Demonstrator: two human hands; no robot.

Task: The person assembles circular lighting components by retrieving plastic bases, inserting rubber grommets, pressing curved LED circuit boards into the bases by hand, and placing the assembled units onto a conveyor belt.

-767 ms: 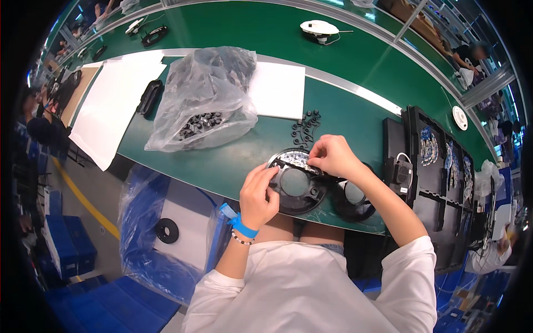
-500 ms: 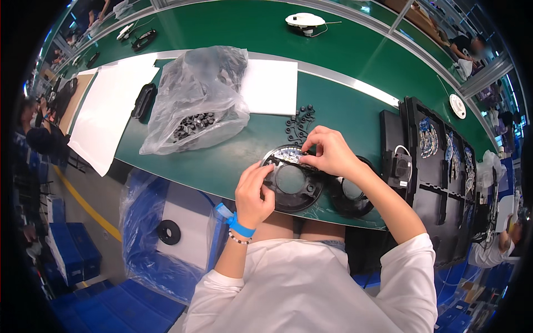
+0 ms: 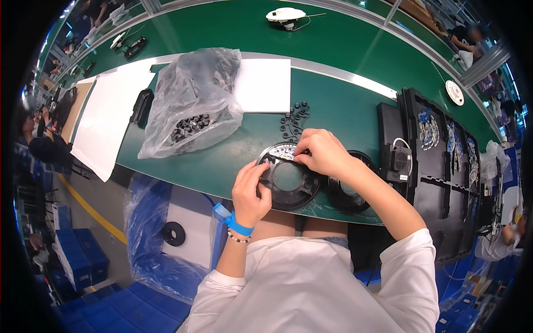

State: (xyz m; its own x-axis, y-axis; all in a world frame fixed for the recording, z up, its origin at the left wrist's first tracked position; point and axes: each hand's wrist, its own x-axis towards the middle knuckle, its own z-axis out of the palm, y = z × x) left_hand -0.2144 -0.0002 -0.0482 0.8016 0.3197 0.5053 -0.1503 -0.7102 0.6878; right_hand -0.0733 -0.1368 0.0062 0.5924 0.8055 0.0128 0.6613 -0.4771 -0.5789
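Note:
A round black plastic housing (image 3: 294, 201) with a wide central hole lies near the bench's front edge. Along its far side sits a curved white circuit board (image 3: 281, 151). My left hand (image 3: 252, 191) grips the housing's left rim, thumb and fingers curled. My right hand (image 3: 321, 152) pinches at the board's right end; its fingers hide whatever is between them. Just beyond is a cluster of small black parts (image 3: 294, 121) with short leads. A second black round housing (image 3: 347, 191) lies to the right, partly under my right forearm.
A clear plastic bag (image 3: 191, 105) of small black parts and a white sheet (image 3: 264, 86) lie at the back left. Black trays (image 3: 438, 194) with curved circuit boards stand at right, beside a small black boxy device (image 3: 398, 161). White round units, including one lamp-like unit (image 3: 286, 15), sit on the green belt beyond.
My view has shifted slightly. The units on the far belt have moved left. Both hands keep nearly the same places on the housing, with the right fingers at the board's end.

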